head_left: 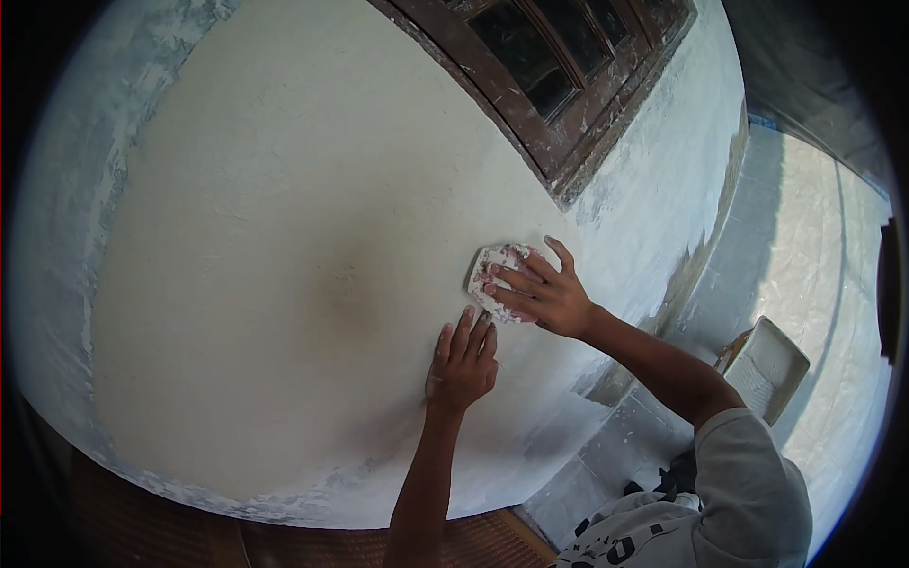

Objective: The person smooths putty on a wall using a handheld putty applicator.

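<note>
My right hand (552, 295) is spread over a white-smeared, reddish pad (497, 257) and presses it against the pale wall (284, 170), below the lower corner of the window frame. My left hand (463, 362) lies against the wall just below and to the left of the pad, its fingers pointing up and nothing in it. Its fingertips are close to the pad's lower edge. White residue shows on the pad and on the fingertips. The pad's underside is hidden against the wall.
A brown wooden window frame (554, 147) with dark panes is at the upper right. On the grey tiled floor at the right stands a paint tray (769, 369) with whitish contents. Brown woven furniture (379, 547) runs along the bottom, and dark sheeting hangs at the upper right.
</note>
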A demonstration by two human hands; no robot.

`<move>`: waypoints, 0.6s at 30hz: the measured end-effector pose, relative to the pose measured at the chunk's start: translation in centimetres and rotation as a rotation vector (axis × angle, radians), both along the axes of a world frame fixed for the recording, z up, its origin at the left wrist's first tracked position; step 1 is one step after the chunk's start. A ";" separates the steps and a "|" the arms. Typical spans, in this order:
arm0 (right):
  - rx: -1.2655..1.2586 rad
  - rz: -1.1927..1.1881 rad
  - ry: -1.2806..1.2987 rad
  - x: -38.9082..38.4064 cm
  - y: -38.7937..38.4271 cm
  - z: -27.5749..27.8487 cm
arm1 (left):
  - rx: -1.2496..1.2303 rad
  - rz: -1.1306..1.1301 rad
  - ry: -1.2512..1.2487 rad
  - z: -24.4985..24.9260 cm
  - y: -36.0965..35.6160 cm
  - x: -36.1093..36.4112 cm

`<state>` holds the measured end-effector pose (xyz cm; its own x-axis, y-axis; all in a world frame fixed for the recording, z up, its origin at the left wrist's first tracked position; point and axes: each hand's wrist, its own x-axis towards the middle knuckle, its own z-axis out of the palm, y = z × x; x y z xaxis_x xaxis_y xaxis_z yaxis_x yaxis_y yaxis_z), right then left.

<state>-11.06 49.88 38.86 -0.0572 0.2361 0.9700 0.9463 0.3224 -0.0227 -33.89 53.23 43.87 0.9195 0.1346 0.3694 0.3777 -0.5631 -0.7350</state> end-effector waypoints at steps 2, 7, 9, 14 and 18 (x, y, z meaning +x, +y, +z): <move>0.049 0.020 -0.012 -0.2 0.3 4.1 | 0.007 0.005 0.011 0.0 -0.2 -0.3; 0.014 0.061 -0.118 1.8 2.2 2.3 | 0.025 0.005 0.015 0.1 -0.3 0.0; -0.062 -0.033 -0.106 2.3 0.7 -1.6 | 0.020 0.005 0.007 0.0 -0.1 -0.3; 0.104 0.036 0.011 1.4 1.1 4.8 | 0.031 0.037 0.023 0.3 -0.5 0.0; 0.031 0.112 -0.047 1.5 3.0 5.0 | 0.008 0.031 0.020 0.0 -0.2 -0.1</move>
